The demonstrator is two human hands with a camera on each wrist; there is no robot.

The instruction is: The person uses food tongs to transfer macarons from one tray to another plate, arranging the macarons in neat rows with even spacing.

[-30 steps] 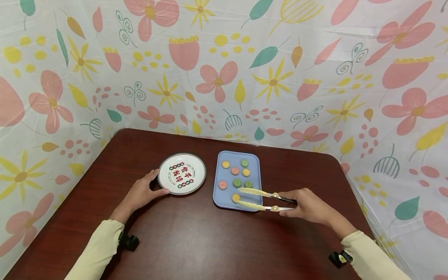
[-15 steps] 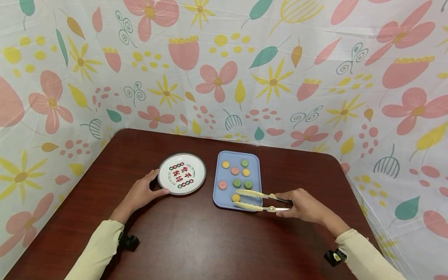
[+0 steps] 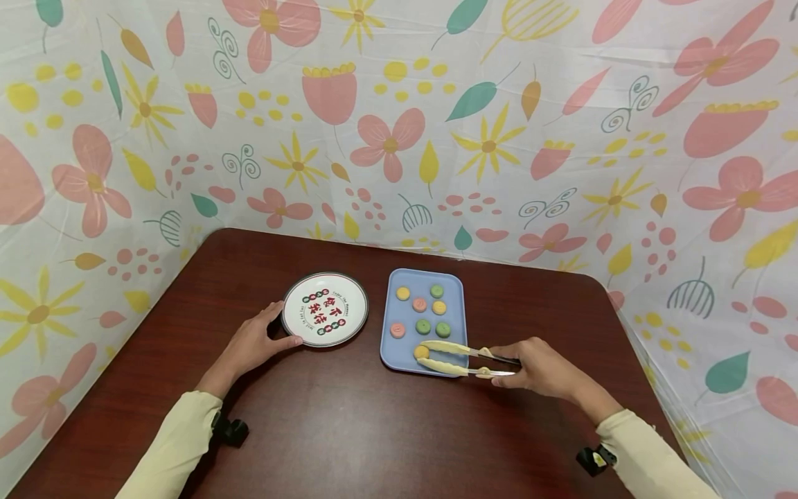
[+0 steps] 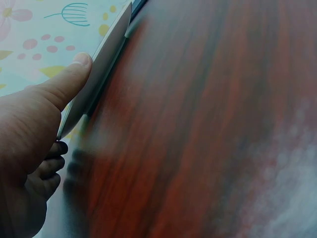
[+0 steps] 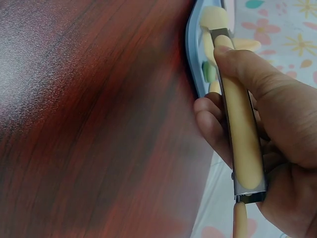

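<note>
In the head view my left hand holds the near left rim of a white round plate with a dark edge and red and green lettering. In the left wrist view the thumb lies on the plate's rim, with curled fingers lower down. My right hand grips pale yellow and metal tongs by their handles. Their parted tips stand on either side of a yellow macaron near the front of a blue tray. In the right wrist view the thumb presses along the tongs' handle.
Several pink macarons, green macarons and yellow macarons lie spread behind on the tray. Both dishes stand on a dark reddish-brown table. A flower-printed cloth hangs around its back and sides.
The right hand has moved slightly left with the tongs, and their tips have drawn closer together around the yellow macaron. The left hand and plate have stayed in place.
</note>
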